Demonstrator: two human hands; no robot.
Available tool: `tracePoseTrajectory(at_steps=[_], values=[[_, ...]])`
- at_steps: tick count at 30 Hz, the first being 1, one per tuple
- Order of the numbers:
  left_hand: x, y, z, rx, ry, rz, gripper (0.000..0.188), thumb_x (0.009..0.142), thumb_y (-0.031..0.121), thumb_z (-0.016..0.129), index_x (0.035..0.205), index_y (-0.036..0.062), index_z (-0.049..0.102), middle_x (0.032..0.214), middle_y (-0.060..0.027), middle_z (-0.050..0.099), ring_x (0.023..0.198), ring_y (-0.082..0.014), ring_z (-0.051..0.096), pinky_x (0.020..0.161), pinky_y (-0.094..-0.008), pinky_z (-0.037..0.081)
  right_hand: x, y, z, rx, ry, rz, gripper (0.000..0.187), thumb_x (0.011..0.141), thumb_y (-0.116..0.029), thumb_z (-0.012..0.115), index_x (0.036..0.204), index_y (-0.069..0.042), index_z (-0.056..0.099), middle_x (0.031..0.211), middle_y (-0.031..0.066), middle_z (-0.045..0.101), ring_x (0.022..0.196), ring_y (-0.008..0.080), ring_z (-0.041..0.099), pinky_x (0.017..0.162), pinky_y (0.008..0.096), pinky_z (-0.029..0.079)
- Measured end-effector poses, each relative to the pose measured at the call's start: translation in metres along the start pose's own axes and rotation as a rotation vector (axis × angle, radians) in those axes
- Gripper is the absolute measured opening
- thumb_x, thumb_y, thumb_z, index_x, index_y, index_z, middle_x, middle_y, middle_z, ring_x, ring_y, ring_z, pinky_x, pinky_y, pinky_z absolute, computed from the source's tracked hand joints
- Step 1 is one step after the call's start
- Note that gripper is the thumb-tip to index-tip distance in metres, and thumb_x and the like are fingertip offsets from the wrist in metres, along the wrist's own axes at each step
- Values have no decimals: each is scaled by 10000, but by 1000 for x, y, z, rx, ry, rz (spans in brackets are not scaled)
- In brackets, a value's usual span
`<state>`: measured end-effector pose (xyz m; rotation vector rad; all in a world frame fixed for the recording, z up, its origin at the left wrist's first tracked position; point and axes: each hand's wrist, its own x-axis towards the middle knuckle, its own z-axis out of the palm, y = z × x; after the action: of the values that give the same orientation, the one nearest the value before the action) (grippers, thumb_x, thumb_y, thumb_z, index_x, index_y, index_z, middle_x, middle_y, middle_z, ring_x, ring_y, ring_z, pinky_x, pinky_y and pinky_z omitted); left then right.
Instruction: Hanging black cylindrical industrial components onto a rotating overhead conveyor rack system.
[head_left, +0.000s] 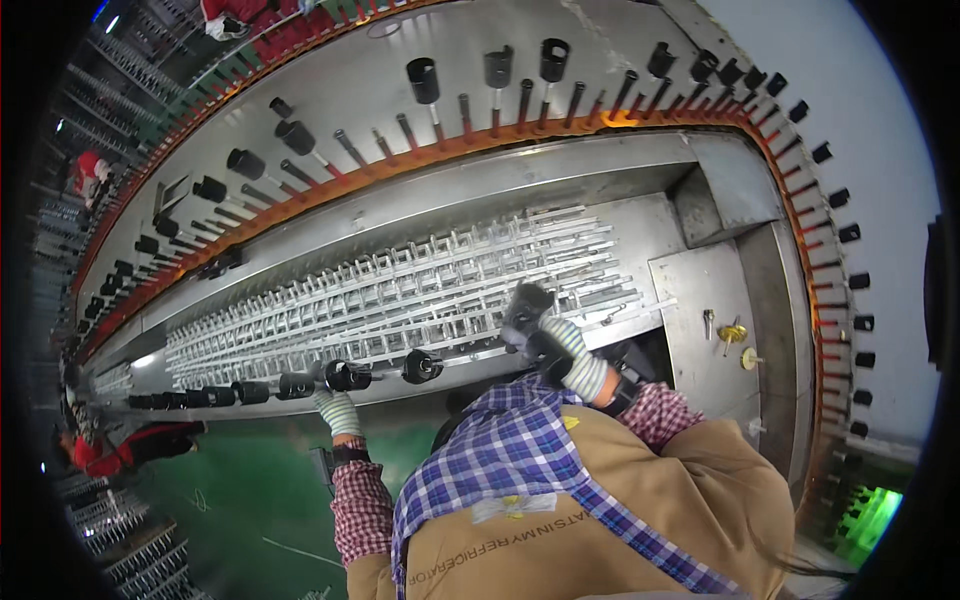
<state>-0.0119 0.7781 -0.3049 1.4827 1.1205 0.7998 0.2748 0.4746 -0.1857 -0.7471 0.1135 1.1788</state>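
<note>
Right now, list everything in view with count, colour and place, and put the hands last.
held cup: one, black, at the right hand
bench cups: several, black, row along the near bench edge
rail cups: many, black, on rods along the rail
rail: one, orange, curving round the bench
bench: one, silver, middle
frames: many, silver, on the bench
fittings: two brass-coloured, one silver, bench's right end
floor: one, green, lower left
other people: at least two, red clothing, left side
wall: one, pale grey, right
sleeves: two, red check, lower middle
left hand: one, striped glove, by the bench cups
right hand: one, striped glove, over the near bench edge
</note>
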Motion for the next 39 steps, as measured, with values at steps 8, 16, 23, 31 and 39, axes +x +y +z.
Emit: tracePoseTrajectory(at_steps=[8, 16, 23, 31, 39], values=[[-8, -10, -18, 423, -66, -16, 317, 880, 225, 446, 1113, 11, 432, 1017, -107, 505, 889, -162, 494, 796, -270, 421, -21, 96, -2, -305, 495, -220, 253, 844, -266, 517, 886, -28, 592, 752, 37, 569, 624, 126, 516, 563, 239, 429], [-29, 4, -51, -58, -222, -90, 366, 831, 204, 521, 1150, 64, 408, 986, -59, 519, 749, -96, 512, 505, -223, 423, -77, 53, 25, -887, 606, -393, 391, 806, -317, 561, 1088, -48, 531, 686, 34, 591, 494, 66, 503, 421, 202, 388], [7, -12, -127, -168, -54, -204, 307, 859, 222, 469, 1119, 60, 455, 951, -94, 562, 729, -137, 542, 573, -269, 460, -58, 60, 1, -935, 850, -282, 315, 811, -369, 537, 813, -54, 538, 510, 74, 562, 332, 129, 482, 296, 241, 351], [97, 12, -146, -1276, 114, -525, 449, 773, 435, 525, 1065, 97, 489, 1058, -67, 533, 866, -187, 524, 861, -376, 373, -54, 109, -71, -1223, 954, -411, 139, 814, -192, 500, 873, -69, 526, 601, 60, 560, 478, 156, 522, 399, 274, 381], [57, 81, -166, -1307, 43, -181, 282, 840, 339, 477, 978, 94, 501, 833, -37, 541, 690, -127, 488, 632, -318, 439, -81, 38, -20, -1514, 1119, -688, 164, 831, -148, 432, 939, -69, 527, 687, 65, 565, 579, 174, 536, 512, 310, 404]])
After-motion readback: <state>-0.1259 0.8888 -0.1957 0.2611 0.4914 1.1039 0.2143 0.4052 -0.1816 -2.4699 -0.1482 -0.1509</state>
